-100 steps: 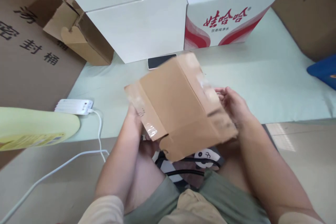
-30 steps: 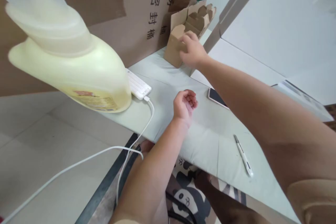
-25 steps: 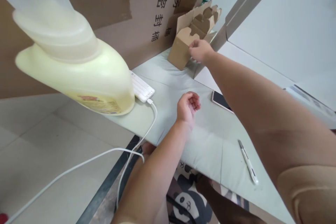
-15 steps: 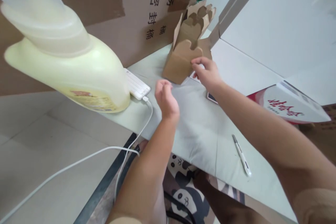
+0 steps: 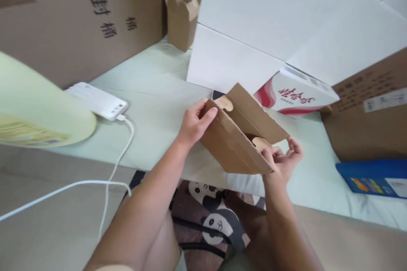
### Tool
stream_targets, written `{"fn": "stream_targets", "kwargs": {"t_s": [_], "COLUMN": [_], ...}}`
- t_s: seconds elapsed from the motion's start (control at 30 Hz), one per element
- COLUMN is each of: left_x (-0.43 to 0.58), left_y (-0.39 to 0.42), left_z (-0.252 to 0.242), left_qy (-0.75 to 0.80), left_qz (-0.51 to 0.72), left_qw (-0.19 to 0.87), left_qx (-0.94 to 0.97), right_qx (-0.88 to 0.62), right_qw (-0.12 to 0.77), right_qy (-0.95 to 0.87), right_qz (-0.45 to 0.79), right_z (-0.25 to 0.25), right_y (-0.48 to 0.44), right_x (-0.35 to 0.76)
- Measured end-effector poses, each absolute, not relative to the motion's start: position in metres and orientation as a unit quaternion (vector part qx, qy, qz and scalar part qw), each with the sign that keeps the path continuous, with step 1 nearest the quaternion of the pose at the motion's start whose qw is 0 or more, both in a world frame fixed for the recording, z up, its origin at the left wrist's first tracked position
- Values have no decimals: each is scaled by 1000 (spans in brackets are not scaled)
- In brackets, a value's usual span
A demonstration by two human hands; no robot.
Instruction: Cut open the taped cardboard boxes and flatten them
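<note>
A small brown cardboard box (image 5: 227, 142) is held tilted between my hands, above the front part of the table. Its top is open, with long side panels standing up and rounded end flaps showing inside. My left hand (image 5: 194, 123) grips the left end, thumb over the near panel's edge. At the right end my right hand (image 5: 282, 161) is closed on the box, its fingers around the end flap and the far panel's corner. Some of those fingertips are hidden by the cardboard.
More brown boxes with scalloped flaps (image 5: 181, 19) stand at the back. A large carton (image 5: 79, 42), a yellow bottle (image 5: 41, 110) and a white power bank (image 5: 97, 100) with a cable are left. To the right are a red-white box (image 5: 295, 93) and a blue package (image 5: 372, 180).
The box that my right hand touched at the back is now held by both hands nearer to me. My left hand has closed on it. The view has turned right.
</note>
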State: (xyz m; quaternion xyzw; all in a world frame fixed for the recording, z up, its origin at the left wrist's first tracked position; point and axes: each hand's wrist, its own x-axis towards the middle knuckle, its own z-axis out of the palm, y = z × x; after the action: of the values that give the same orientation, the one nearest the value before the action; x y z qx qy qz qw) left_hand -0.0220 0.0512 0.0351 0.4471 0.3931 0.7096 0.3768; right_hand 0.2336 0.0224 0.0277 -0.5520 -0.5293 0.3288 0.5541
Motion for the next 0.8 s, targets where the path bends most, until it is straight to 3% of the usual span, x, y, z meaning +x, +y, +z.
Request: {"fn": "stream_targets", "kwargs": {"t_s": [0.1,0.3,0.5,0.8], "left_x": [-11,7,39,19], "left_y": [59,69,74,58], "left_z": [25,19,18,12], "left_qy": [413,432,441,496], "left_qz": [722,778,792,547], "left_qw": [360,360,288,167], "left_qx": [424,281,308,653], "right_qx": [-537,-533,-508,-423], "right_qw": [582,505,497,508], "right_qy": [-508,-554,-630,-647], "right_qz": [339,392,312,380], "right_z": [18,20,10,4], "right_y": [28,21,7,1], "right_x": [239,249,270,299]}}
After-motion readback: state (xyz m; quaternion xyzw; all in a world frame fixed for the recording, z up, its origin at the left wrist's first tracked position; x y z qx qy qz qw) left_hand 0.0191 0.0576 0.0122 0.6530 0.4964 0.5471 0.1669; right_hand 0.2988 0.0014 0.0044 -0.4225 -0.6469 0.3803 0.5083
